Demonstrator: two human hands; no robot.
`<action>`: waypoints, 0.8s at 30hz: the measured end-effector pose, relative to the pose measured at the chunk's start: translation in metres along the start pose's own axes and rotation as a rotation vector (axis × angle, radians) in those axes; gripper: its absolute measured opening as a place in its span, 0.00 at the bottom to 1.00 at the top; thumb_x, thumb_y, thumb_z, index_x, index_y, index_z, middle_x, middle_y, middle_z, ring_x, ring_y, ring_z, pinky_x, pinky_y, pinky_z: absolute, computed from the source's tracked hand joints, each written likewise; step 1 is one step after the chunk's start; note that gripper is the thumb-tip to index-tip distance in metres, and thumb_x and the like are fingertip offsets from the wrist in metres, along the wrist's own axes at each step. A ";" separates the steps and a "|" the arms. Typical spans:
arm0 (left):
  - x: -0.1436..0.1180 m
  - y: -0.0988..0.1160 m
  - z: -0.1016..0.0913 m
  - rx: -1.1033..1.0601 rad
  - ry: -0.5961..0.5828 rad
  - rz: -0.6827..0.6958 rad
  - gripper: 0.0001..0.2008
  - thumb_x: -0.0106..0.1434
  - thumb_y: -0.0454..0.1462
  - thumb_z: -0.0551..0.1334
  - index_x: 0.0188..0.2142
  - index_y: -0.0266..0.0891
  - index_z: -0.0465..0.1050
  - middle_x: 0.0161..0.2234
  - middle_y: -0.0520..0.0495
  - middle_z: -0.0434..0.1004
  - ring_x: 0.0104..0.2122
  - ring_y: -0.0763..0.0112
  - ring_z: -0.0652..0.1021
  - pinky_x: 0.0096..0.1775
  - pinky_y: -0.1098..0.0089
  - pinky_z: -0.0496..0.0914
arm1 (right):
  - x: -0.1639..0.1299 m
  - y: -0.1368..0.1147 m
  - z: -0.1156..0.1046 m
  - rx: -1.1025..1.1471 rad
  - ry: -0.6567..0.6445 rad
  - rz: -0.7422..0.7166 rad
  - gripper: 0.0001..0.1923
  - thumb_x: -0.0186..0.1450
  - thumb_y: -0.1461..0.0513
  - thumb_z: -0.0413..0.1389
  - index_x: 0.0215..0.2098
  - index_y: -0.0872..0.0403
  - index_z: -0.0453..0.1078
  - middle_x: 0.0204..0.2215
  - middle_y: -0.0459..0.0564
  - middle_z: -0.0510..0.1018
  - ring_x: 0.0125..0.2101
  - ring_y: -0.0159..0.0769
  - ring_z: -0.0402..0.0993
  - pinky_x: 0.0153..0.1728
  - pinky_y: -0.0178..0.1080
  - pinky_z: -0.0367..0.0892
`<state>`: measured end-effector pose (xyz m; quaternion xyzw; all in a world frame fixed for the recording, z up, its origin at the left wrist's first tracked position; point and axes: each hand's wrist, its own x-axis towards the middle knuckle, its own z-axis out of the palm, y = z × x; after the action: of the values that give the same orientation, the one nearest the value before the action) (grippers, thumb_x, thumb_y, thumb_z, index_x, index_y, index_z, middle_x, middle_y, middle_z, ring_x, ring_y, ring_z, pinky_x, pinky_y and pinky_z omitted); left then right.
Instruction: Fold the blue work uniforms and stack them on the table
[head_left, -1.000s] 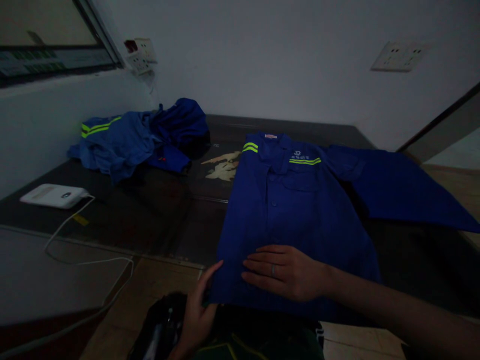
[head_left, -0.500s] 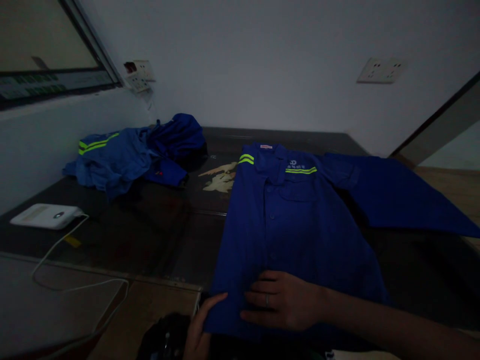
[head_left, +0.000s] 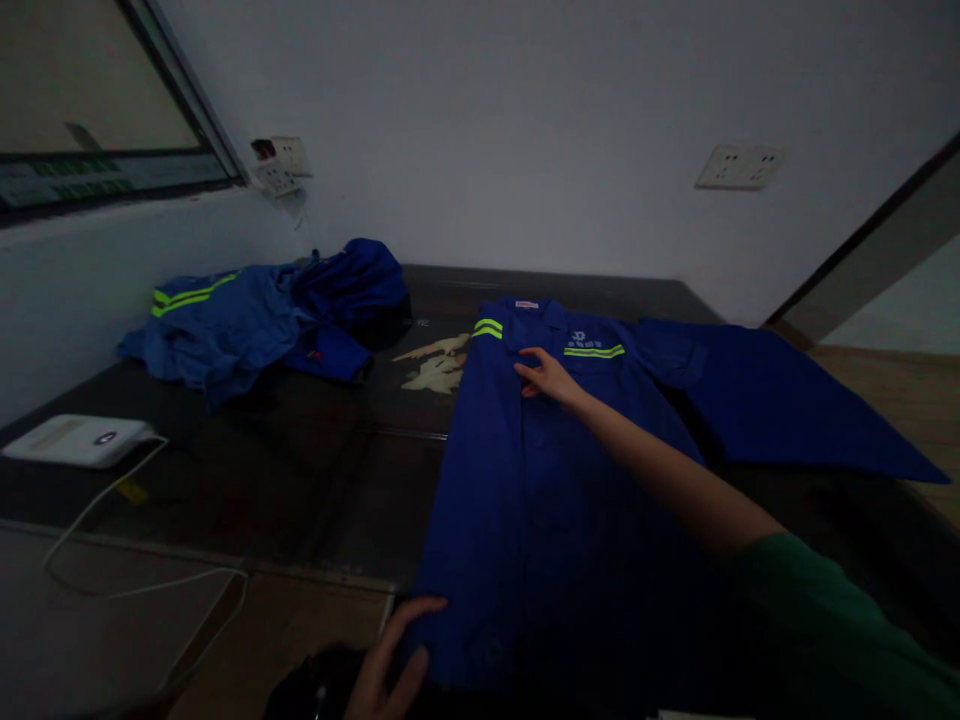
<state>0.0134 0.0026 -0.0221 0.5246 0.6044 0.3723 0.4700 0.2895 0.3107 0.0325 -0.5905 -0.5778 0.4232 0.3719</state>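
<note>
A blue work shirt (head_left: 555,500) with yellow reflective stripes lies flat, front up, on a dark table (head_left: 315,470). Its left side is folded in, and its right sleeve stretches out to the right. My right hand (head_left: 547,377) reaches far forward and rests flat on the shirt's chest, just below the collar. My left hand (head_left: 394,660) lies at the shirt's lower left corner, fingers spread and touching the hem at the table's near edge.
A heap of crumpled blue work clothes (head_left: 262,315) lies at the table's back left. A white device (head_left: 75,440) with a white cable (head_left: 142,570) sits at the left. Wall sockets (head_left: 739,167) are on the back wall. A dark bag (head_left: 315,690) lies below my left hand.
My right hand slid from the shirt's hem up to its chest near the collar. My left hand stayed at the lower left corner. The camera tilted slightly.
</note>
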 end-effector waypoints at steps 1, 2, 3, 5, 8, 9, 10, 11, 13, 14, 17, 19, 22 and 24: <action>0.000 0.001 0.004 -0.002 0.034 -0.043 0.27 0.54 0.60 0.60 0.39 0.43 0.77 0.40 0.44 0.79 0.39 0.57 0.79 0.41 0.62 0.74 | 0.008 0.005 0.006 0.042 0.015 -0.004 0.23 0.60 0.63 0.59 0.53 0.54 0.65 0.20 0.40 0.71 0.18 0.30 0.68 0.23 0.36 0.72; -0.001 0.002 0.008 -0.015 0.056 -0.086 0.26 0.55 0.59 0.61 0.38 0.42 0.76 0.37 0.45 0.79 0.35 0.60 0.79 0.38 0.65 0.75 | 0.013 0.009 0.010 0.060 0.035 -0.022 0.24 0.57 0.66 0.60 0.52 0.55 0.67 0.21 0.40 0.71 0.19 0.29 0.68 0.25 0.36 0.72; -0.002 0.004 0.012 -0.040 0.067 -0.126 0.25 0.54 0.59 0.62 0.37 0.42 0.75 0.35 0.47 0.78 0.31 0.63 0.78 0.35 0.67 0.74 | 0.017 0.013 0.013 0.060 0.064 -0.043 0.24 0.55 0.68 0.60 0.51 0.56 0.69 0.22 0.41 0.72 0.20 0.29 0.68 0.27 0.36 0.72; -0.003 0.006 0.018 -0.110 0.065 -0.192 0.25 0.52 0.58 0.64 0.37 0.41 0.73 0.31 0.50 0.77 0.25 0.68 0.76 0.30 0.70 0.73 | 0.023 0.017 0.014 0.034 0.115 -0.083 0.24 0.53 0.71 0.58 0.49 0.58 0.72 0.28 0.45 0.76 0.24 0.29 0.70 0.32 0.38 0.72; -0.003 0.008 0.021 -0.160 0.065 -0.236 0.23 0.50 0.55 0.67 0.36 0.41 0.72 0.32 0.51 0.76 0.23 0.71 0.74 0.25 0.72 0.70 | 0.030 0.022 0.008 -0.090 0.134 -0.135 0.25 0.53 0.72 0.55 0.50 0.59 0.73 0.36 0.50 0.79 0.30 0.33 0.72 0.40 0.41 0.70; -0.002 0.009 0.020 -0.149 0.060 -0.229 0.22 0.51 0.55 0.67 0.35 0.40 0.72 0.32 0.50 0.76 0.23 0.71 0.74 0.25 0.73 0.70 | 0.032 0.023 0.006 -0.144 0.128 -0.149 0.25 0.53 0.72 0.55 0.50 0.58 0.73 0.36 0.50 0.79 0.32 0.33 0.73 0.42 0.42 0.70; -0.001 0.008 0.017 -0.120 0.052 -0.210 0.21 0.52 0.53 0.66 0.35 0.40 0.73 0.32 0.50 0.76 0.23 0.71 0.74 0.26 0.72 0.70 | 0.032 0.025 0.005 -0.189 0.122 -0.157 0.25 0.53 0.72 0.55 0.49 0.58 0.74 0.36 0.50 0.79 0.33 0.34 0.73 0.44 0.43 0.69; -0.001 0.007 0.014 -0.072 0.044 -0.174 0.19 0.52 0.52 0.66 0.35 0.40 0.74 0.32 0.50 0.76 0.24 0.70 0.75 0.27 0.72 0.71 | 0.032 0.026 0.004 -0.220 0.121 -0.164 0.24 0.53 0.72 0.55 0.48 0.57 0.74 0.35 0.49 0.79 0.33 0.34 0.72 0.45 0.43 0.68; 0.000 0.004 0.003 0.088 0.022 -0.047 0.18 0.53 0.49 0.67 0.39 0.42 0.76 0.31 0.50 0.77 0.25 0.69 0.76 0.30 0.71 0.72 | 0.030 0.028 0.005 -0.247 0.121 -0.183 0.23 0.53 0.71 0.56 0.47 0.56 0.75 0.34 0.48 0.78 0.35 0.35 0.72 0.45 0.42 0.67; -0.001 0.002 -0.004 0.190 0.023 0.037 0.19 0.53 0.48 0.67 0.43 0.44 0.76 0.29 0.51 0.76 0.25 0.69 0.76 0.30 0.72 0.72 | 0.028 0.028 0.005 -0.252 0.121 -0.197 0.23 0.53 0.70 0.57 0.48 0.55 0.75 0.33 0.47 0.78 0.35 0.35 0.72 0.45 0.42 0.67; -0.002 0.001 -0.020 0.464 0.078 0.359 0.23 0.56 0.45 0.67 0.52 0.49 0.73 0.19 0.56 0.69 0.19 0.73 0.71 0.27 0.75 0.69 | 0.023 0.029 0.005 -0.274 0.102 -0.248 0.22 0.55 0.66 0.59 0.49 0.55 0.74 0.31 0.46 0.76 0.33 0.35 0.70 0.40 0.40 0.67; 0.001 0.009 -0.020 0.579 0.043 0.610 0.18 0.59 0.43 0.66 0.49 0.48 0.75 0.19 0.55 0.70 0.20 0.72 0.72 0.30 0.73 0.70 | 0.020 0.029 0.004 -0.280 0.084 -0.271 0.22 0.56 0.64 0.60 0.49 0.56 0.73 0.30 0.46 0.74 0.31 0.34 0.68 0.37 0.38 0.66; 0.014 0.032 -0.005 0.710 -0.250 0.853 0.18 0.59 0.41 0.66 0.50 0.49 0.74 0.36 0.46 0.78 0.37 0.63 0.78 0.44 0.63 0.71 | 0.016 0.030 0.004 -0.304 0.052 -0.301 0.19 0.55 0.64 0.61 0.46 0.56 0.75 0.28 0.46 0.73 0.29 0.33 0.66 0.35 0.36 0.64; 0.024 0.046 0.007 0.749 -0.391 0.889 0.23 0.61 0.38 0.65 0.56 0.49 0.69 0.45 0.43 0.77 0.46 0.59 0.76 0.48 0.59 0.69 | 0.014 0.031 0.005 -0.317 0.038 -0.298 0.17 0.54 0.65 0.61 0.44 0.56 0.76 0.27 0.45 0.73 0.29 0.32 0.65 0.35 0.36 0.63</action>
<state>0.0330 0.0338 0.0154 0.9146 0.3200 0.1919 0.1557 0.2956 0.3230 0.0005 -0.5574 -0.7111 0.2561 0.3436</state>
